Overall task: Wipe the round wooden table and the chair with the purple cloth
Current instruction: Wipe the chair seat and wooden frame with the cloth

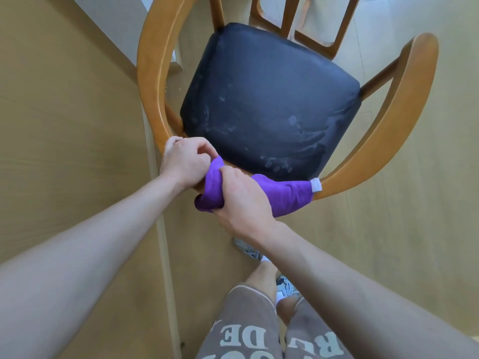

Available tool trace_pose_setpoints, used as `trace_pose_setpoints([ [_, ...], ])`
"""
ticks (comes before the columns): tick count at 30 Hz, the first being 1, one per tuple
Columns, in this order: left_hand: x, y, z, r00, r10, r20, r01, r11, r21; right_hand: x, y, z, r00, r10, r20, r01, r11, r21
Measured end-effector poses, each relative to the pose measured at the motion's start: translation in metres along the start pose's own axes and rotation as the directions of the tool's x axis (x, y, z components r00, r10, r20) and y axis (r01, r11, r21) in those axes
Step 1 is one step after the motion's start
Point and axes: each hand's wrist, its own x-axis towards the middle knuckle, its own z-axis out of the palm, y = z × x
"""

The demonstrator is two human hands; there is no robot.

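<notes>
A wooden chair [404,104] with a curved backrest rail and a dark blue padded seat [269,99] stands below me. The purple cloth [287,195] with a small white tag lies wrapped over the near part of the curved rail. My right hand [241,200] grips the cloth around the rail. My left hand [184,161] holds the rail just to the left, its fingertips pinching the cloth's upper edge. The seat shows pale smudges. The round table is not in view.
A tan wall or panel [67,125] runs along the left, close to the chair. Another wooden frame [293,19] stands beyond the chair at the top. My legs and shoes [261,281] are on the light wooden floor under my arms.
</notes>
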Motion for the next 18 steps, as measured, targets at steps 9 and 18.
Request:
trace_pose_setpoints([
  [9, -0.075, -0.031, -0.029, 0.989, -0.121, -0.087, 0.057, 0.847, -0.528, -0.006, 0.044, -0.046, 0.963, 0.014, 0.27, -0.015, 1.0, 0.002],
  [18, -0.126, -0.023, 0.022, 0.859, -0.51, -0.03, 0.283, 0.525, -0.803, 0.069, -0.051, -0.009, 0.985, 0.074, 0.154, -0.05, 0.987, -0.155],
])
